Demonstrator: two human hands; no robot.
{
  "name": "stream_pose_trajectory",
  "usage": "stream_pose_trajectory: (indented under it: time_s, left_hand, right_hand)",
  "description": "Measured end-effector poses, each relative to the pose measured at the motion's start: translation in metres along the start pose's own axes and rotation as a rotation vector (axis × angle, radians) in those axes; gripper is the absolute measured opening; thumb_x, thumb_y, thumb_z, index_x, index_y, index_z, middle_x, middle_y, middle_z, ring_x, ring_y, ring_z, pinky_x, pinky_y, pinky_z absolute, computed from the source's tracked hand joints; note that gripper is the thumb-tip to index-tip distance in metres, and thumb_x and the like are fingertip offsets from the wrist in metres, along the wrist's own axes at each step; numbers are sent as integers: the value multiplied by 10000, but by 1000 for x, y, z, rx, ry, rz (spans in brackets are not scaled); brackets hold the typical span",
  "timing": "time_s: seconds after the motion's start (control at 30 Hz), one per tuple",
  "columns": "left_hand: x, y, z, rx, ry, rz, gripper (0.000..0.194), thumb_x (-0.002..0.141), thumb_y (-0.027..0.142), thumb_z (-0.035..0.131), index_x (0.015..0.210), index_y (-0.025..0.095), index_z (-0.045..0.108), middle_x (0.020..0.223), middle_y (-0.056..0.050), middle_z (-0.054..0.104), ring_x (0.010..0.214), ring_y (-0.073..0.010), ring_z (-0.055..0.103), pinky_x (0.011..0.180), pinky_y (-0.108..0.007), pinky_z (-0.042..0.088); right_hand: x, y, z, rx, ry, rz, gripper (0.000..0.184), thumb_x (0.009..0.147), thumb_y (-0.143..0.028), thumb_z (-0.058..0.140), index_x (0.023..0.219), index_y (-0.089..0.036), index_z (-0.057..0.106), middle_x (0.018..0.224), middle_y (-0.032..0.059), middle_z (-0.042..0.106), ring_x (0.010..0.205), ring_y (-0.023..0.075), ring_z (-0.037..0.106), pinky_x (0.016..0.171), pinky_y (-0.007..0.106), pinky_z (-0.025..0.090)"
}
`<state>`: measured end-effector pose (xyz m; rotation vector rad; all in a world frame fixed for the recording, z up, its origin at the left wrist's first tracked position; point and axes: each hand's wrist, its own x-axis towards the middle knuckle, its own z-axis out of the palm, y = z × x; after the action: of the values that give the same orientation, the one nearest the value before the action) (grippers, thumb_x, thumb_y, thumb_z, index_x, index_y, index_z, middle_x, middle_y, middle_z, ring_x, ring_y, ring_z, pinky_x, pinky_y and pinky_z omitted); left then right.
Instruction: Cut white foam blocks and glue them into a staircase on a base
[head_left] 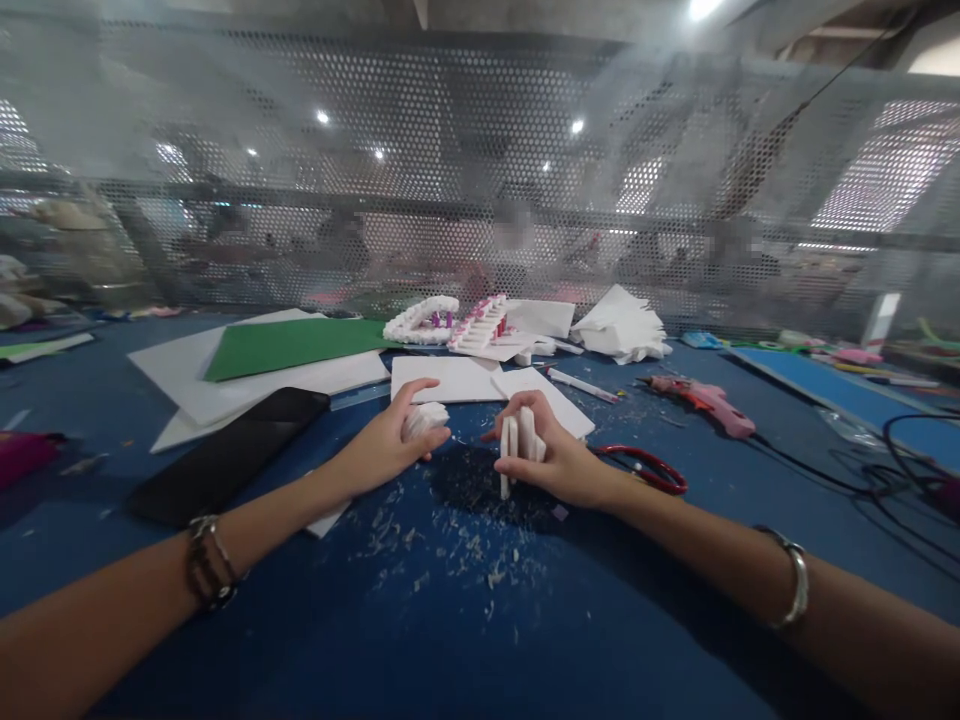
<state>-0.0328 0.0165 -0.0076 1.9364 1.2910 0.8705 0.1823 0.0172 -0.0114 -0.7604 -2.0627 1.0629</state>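
In my left hand [394, 440] is a small bunch of white foam-like pieces [426, 420], held between thumb and curled fingers. My right hand [559, 455] grips several flat white pieces [523, 436] side by side, their edges facing my left hand. Both hands hover a little above the blue tabletop [375, 620], a short gap between them. White shavings [491, 575] lie scattered beneath. Just beyond the hands rest white sheets [442, 380] and a marker pen [583, 384].
A black case [232, 455] lies left, near a green sheet [300, 348]. Small white models [480, 325] and a stack of white pieces [621, 325] stand at the back. To the right are red-handled scissors [649, 470] and a pink glue gun [705, 402] with its cable.
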Motion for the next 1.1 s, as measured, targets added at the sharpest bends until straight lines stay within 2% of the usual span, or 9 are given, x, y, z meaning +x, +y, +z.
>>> stream_pose_trajectory:
  time_s: [0.1,0.17,0.27,0.37,0.5,0.63,0.8,1.0,1.1]
  left_hand:
    - [0,-2,1,13,3,18,665,729,512,482,1258,182,251,705,26,528,631,-158,588,672,-271,419]
    - [0,-3,2,21,11,36,650,726,513,487,1250,197,268,758,13,532,662,-159,580,698,-283,417]
    - [-1,-4,3,4,19,85,573,710,482,526,1186,218,345,847,-7,538,727,-158,551,712,-275,415]
    - [-3,-3,4,-51,-10,105,451,704,413,537,1087,214,405,830,-4,539,703,-140,518,664,-250,412]
    - [-4,0,7,-116,-72,94,392,681,361,547,1003,198,396,789,6,519,654,-121,490,623,-246,406]
    - [-7,5,12,-205,-128,94,455,637,338,584,997,200,341,795,16,496,675,-121,496,653,-264,413]
    - [-10,9,21,-380,-102,19,541,622,328,595,1036,217,266,834,10,490,758,-142,526,720,-295,422]
    - [-12,10,26,-446,-147,-4,800,579,221,596,1210,205,105,1027,-57,503,920,-177,544,822,-326,417]
    - [-12,7,29,-441,-163,104,881,599,234,612,1273,225,44,1179,-117,444,1005,-213,519,853,-350,414]
  right_hand:
    - [-4,-3,3,-75,7,5,344,701,-258,594,858,-238,289,851,2,493,703,127,534,656,311,463]
    - [-5,-4,3,-140,7,-12,324,720,-262,578,912,-227,319,844,10,503,684,129,521,650,314,456]
    - [-4,-5,2,-282,-6,-120,262,753,-253,555,971,-202,418,871,33,508,786,148,511,753,340,426]
    - [-3,-5,1,-384,-46,-214,194,739,-266,587,875,-188,473,902,50,498,872,159,485,807,333,396]
    - [-4,-4,1,-370,-42,-197,156,753,-269,567,798,-195,437,869,39,504,817,149,486,748,308,405]
    - [-2,-5,6,-330,24,-141,141,754,-281,551,781,-205,436,785,12,496,732,141,481,693,295,403]
    - [11,-6,25,-234,205,-123,167,757,-285,522,841,-212,398,859,33,493,818,162,473,764,326,380]
    - [22,-4,42,-172,124,-99,161,768,-291,464,852,-215,350,816,10,453,743,145,453,715,319,395]
    - [21,-4,41,-156,82,-78,289,749,-326,495,925,-208,298,867,29,453,751,149,476,698,323,415]
